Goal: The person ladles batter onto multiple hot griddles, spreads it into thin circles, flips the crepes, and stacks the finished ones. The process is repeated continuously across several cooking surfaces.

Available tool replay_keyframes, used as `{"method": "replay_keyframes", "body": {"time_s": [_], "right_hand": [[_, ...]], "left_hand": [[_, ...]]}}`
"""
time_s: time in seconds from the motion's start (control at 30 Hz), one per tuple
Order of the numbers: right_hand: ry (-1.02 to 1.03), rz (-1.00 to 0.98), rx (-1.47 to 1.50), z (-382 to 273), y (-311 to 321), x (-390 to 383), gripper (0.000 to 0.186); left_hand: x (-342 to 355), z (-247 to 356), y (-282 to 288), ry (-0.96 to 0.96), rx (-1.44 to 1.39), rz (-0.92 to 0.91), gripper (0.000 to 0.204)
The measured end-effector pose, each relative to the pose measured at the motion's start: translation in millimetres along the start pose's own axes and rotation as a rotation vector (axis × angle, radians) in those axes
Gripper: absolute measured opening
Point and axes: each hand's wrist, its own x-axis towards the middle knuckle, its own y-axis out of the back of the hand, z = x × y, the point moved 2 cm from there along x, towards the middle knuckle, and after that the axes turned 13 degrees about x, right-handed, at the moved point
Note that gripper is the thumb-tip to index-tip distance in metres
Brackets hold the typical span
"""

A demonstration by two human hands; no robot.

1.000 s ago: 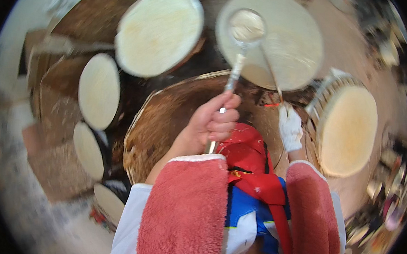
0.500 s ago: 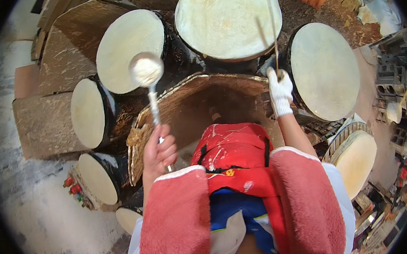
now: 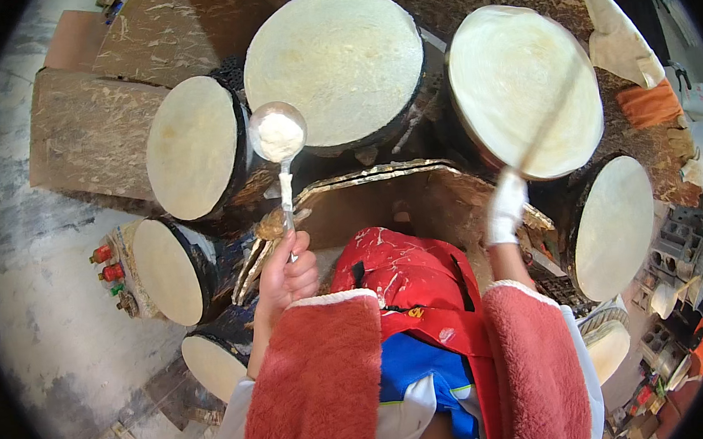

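Observation:
My bare left hand (image 3: 285,272) is closed round the handle of a metal ladle (image 3: 277,134) whose round bowl carries a white, powdery substance. The bowl hangs in front of a large pale round drum top (image 3: 331,60). My right hand (image 3: 506,206), in a white glove, is blurred but grips a long thin stick (image 3: 556,108), which slants up and rightward across another pale drum top (image 3: 500,67). Below my hands are a red padded bundle (image 3: 396,265) and my pink fleece sleeves.
More dark-sided drums with pale tops (image 3: 190,145) curve round me. A worn board rim (image 3: 397,168) runs inside their arc. Stained boards (image 3: 88,129) lie behind, small red bottles (image 3: 103,260) at left, and cinder blocks (image 3: 671,244) with clutter at right.
The view has shifted across the drums. My left hand with the ladle has swung leftward since the oldest frame; the stick in my right hand has tilted from upright toward the right.

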Motion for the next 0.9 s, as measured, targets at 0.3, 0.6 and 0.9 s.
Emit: {"method": "replay_keyframes", "body": {"time_s": [0.3, 0.6, 0.9], "right_hand": [[0.349, -0.299, 0.208, -96, -59, -53, 0.048], [0.71, -0.436, -0.62, -82, 35, 24, 0.038], [0.736, -0.475, -0.481, -142, 75, 76, 0.016]], "left_hand": [[0, 9, 4, 0.023, -0.165, -0.076, 0.034], [7, 13, 8, 0.025, -0.072, -0.067, 0.033], [18, 12, 7, 0.065, -0.123, -0.063, 0.032]]}}
